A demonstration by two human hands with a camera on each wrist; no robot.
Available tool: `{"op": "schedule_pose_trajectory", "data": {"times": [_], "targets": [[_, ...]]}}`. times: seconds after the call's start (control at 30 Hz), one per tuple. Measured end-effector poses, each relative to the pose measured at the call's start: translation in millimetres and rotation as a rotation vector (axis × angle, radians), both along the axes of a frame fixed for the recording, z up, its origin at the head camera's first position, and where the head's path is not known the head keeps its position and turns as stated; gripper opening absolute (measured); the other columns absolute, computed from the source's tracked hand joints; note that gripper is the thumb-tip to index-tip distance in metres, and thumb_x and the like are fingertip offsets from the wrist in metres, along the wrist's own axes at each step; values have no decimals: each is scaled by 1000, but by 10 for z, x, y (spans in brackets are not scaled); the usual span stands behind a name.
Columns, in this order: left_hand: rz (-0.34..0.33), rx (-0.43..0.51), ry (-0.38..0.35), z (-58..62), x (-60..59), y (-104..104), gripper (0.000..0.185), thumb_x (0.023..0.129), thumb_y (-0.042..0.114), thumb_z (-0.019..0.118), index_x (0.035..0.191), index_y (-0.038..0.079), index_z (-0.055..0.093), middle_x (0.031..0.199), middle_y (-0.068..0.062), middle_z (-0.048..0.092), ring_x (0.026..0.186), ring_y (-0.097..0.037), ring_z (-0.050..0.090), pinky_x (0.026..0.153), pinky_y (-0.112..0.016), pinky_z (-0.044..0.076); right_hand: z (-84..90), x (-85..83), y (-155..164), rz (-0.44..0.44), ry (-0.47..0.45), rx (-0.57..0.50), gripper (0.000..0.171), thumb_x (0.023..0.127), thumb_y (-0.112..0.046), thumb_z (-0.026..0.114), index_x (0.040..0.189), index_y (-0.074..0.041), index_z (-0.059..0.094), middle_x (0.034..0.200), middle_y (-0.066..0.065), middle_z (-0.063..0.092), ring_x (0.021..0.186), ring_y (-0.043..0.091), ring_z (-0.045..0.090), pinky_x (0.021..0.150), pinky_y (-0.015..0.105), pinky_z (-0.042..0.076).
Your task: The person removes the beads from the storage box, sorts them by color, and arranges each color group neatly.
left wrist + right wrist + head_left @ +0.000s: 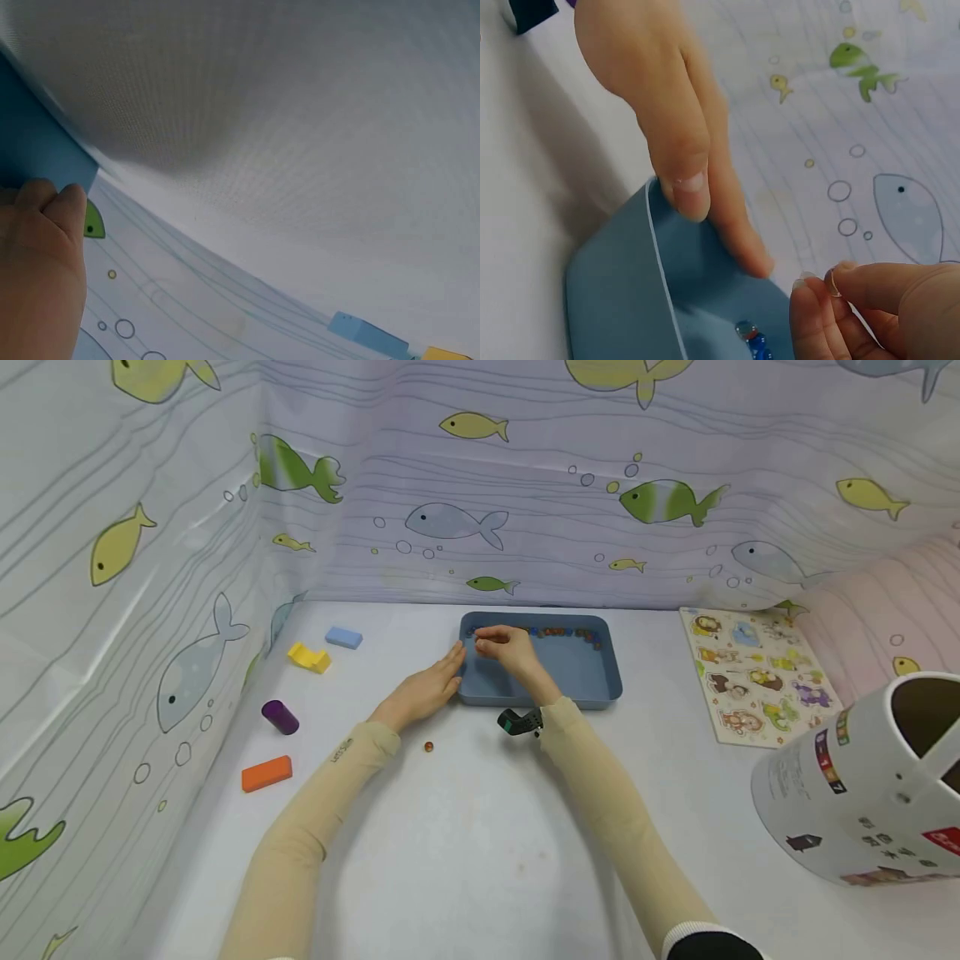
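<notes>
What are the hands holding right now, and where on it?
The right hand pinches something tiny between thumb and fingertips; what it is cannot be told. The left hand holds nothing: its straight fingers press against the left wall of the blue tray.

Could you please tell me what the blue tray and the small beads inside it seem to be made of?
The blue tray looks like matte moulded plastic: thin rounded rim, even colour. The beads look like glass or glossy plastic, judging by their translucent shine; which one is unclear.

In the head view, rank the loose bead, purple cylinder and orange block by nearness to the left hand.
1. Loose bead, just below the left hand.
2. Purple cylinder, farther left.
3. Orange block, lower left, farthest.
</notes>
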State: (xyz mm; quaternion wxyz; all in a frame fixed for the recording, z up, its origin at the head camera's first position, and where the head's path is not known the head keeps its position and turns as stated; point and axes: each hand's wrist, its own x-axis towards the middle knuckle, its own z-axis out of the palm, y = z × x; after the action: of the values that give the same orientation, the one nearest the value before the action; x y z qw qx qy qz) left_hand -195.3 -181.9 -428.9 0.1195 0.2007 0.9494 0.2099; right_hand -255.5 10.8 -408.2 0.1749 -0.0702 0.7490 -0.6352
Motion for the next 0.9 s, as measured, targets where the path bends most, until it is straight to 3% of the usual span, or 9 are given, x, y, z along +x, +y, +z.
{"op": "schedule_pose_trajectory", "data": {"times": [0.2,0.4,0.53,0.67,0.77,0.9], "targets": [[17,-7,5,-4,19,26,58,106,31,27,157,12,6,165,1,-3,151,-26,16,124,-44,21,2,111,46,14,12,-90,35,95,-6,59,129,6,57,128,22,61,114,31,64,99,37,54],[13,-16,-2,11,21,33,58,106,31,27,157,12,5,165,1,-4,150,-28,18,123,-45,22,23,298,128,90,1,-125,38,97,-9,57,131,8,54,128,24,60,92,9,68,101,42,53],[17,-15,-2,29,19,26,58,106,32,27,157,13,5,165,2,-4,150,-29,19,122,-46,24,45,419,191,218,8,-134,37,98,-10,55,131,9,54,126,26,60,86,6,67,90,34,58],[16,-25,-3,37,24,18,57,106,32,26,157,14,5,165,1,-4,150,-29,19,122,-46,24,44,563,222,405,9,-142,36,98,-8,54,129,10,55,123,31,59,86,15,66,88,43,57],[15,-24,-4,39,27,16,57,106,31,26,157,13,5,165,1,-4,150,-29,18,122,-46,24,-18,662,214,544,-7,-115,34,97,-8,55,126,10,57,119,27,63,85,21,63,84,47,56],[14,-17,-2,38,34,12,58,106,29,28,157,12,7,165,0,-4,150,-28,17,122,-46,23,-149,756,166,650,-18,-47,31,95,-7,58,122,9,60,116,18,68,83,19,62,73,32,56]]}}
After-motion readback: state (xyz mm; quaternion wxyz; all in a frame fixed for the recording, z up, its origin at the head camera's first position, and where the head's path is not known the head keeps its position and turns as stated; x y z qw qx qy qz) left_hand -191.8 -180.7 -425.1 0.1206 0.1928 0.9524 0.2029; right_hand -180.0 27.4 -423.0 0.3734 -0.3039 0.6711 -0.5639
